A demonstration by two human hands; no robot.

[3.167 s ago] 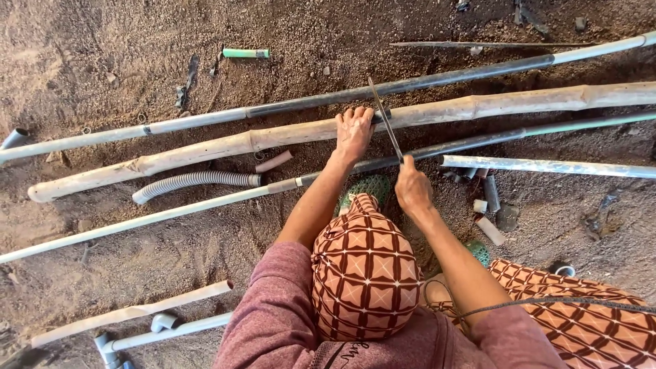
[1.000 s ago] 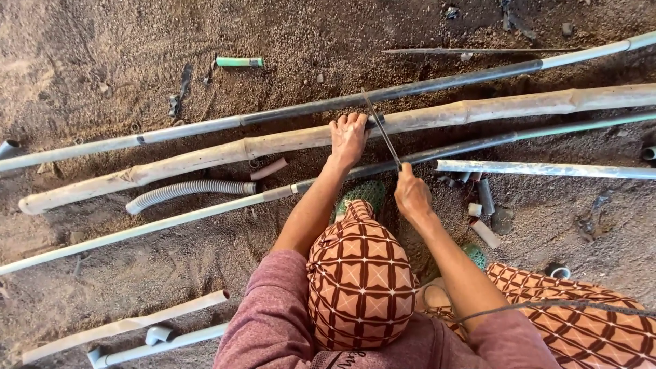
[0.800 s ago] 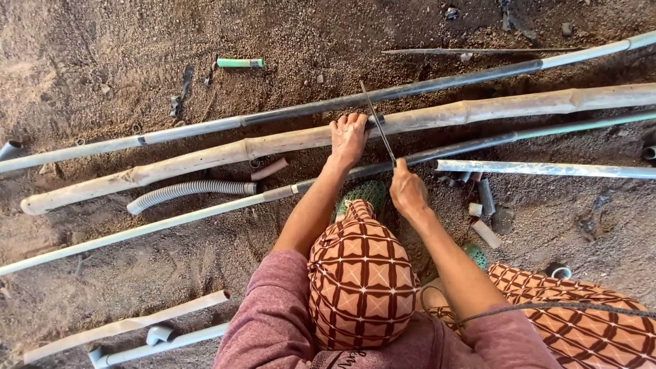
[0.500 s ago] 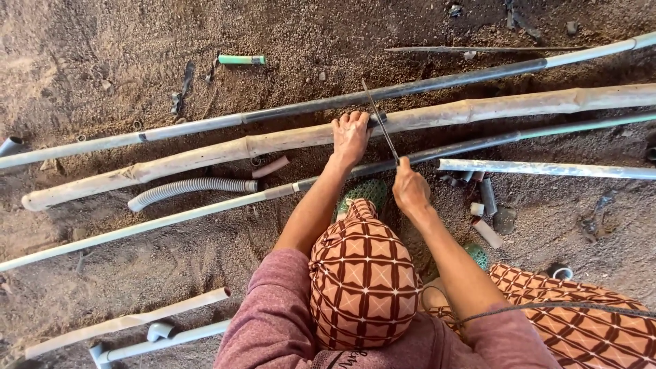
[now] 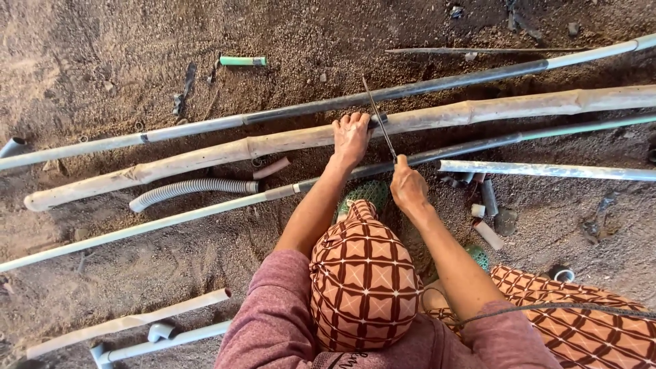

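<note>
Frame ctr: left hand (image 5: pixel 351 139) flat, gripping bamboo pole (image 5: pixel 478 108); right hand (image 5: pixel 408 187) fisted on saw blade (image 5: pixel 380 120) across it.

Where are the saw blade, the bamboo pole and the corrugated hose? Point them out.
saw blade (image 5: pixel 378 116), head view, on the blade's middle.
bamboo pole (image 5: pixel 287 141), head view, on bare stem beside the left hand.
corrugated hose (image 5: pixel 195 187), head view, on its ribbed middle.
</note>
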